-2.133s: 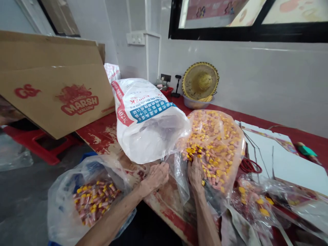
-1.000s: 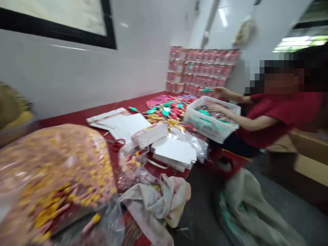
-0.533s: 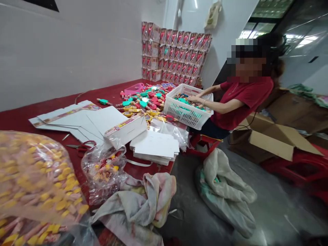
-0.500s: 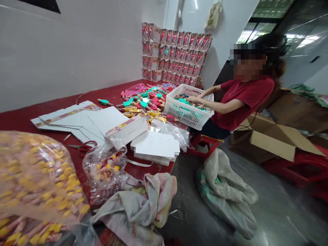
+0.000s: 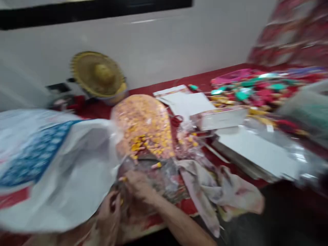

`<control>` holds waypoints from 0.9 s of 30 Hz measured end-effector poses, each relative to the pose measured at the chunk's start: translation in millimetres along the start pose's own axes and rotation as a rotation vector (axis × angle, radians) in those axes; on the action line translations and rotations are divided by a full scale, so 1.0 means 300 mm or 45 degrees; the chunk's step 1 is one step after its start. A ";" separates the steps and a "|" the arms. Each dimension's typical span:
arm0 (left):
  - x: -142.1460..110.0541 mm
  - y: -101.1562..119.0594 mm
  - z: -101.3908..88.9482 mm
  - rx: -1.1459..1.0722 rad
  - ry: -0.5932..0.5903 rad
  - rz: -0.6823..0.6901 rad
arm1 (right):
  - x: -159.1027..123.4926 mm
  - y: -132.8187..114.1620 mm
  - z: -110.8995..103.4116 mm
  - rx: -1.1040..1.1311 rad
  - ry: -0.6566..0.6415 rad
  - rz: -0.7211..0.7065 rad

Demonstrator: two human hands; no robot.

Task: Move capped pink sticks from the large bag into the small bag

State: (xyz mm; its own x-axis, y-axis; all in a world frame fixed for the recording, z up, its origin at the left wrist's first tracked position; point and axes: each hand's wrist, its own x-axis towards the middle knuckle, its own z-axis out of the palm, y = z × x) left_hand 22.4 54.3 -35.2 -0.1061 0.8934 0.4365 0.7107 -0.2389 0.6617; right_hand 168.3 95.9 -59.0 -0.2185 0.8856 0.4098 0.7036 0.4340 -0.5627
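Note:
The picture is smeared by motion. A clear plastic bag (image 5: pixel 143 126) full of pink sticks with yellow caps lies on the red table (image 5: pixel 220 73). My right hand (image 5: pixel 137 186) rests at its open mouth, fingers curled on the plastic. My left hand (image 5: pixel 109 215) is just below and left of it, beside a big white sack (image 5: pixel 56 164) with blue and red print; its fingers are blurred.
A stained cloth (image 5: pixel 220 191) hangs over the table's near edge. Flat white cards (image 5: pixel 256 150) and a small white box (image 5: pixel 220 118) lie to the right, with a heap of coloured toys (image 5: pixel 256 90) behind. A straw hat (image 5: pixel 98 73) leans on the wall.
The view has swung back left from the seated person and the white basket to the bag of sticks. My two hands are in view again at the bag's mouth.

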 end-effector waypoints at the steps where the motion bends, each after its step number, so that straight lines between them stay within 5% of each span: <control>1: -0.017 -0.012 -0.062 0.033 0.051 -0.049 | 0.002 -0.031 0.027 0.078 0.011 0.008; 3: -0.043 -0.008 -0.127 0.050 0.175 -0.143 | -0.005 -0.047 0.049 0.174 0.076 0.062; 6: -0.061 0.011 -0.119 0.060 0.310 -0.182 | -0.030 -0.023 0.044 0.125 0.120 0.079; 12: -0.052 -0.027 -0.080 0.028 0.115 -0.152 | -0.054 -0.028 0.028 0.104 0.149 0.067; 17: -0.052 -0.040 -0.090 0.020 0.334 -0.242 | -0.050 -0.034 0.020 0.182 0.223 0.087; 22: -0.032 -0.067 -0.057 0.063 0.054 -0.119 | -0.051 -0.033 0.038 -0.088 0.060 0.067; 27: 0.098 -0.068 -0.029 0.188 0.051 -0.256 | -0.043 -0.038 0.029 0.060 0.230 0.039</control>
State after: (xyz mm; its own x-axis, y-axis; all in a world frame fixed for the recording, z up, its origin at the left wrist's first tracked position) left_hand -1.2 82.0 -30.7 -0.2808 0.9009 0.3310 0.7661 0.0026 0.6427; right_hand 157.2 81.1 -64.0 -0.0698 0.8564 0.5116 0.6746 0.4184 -0.6082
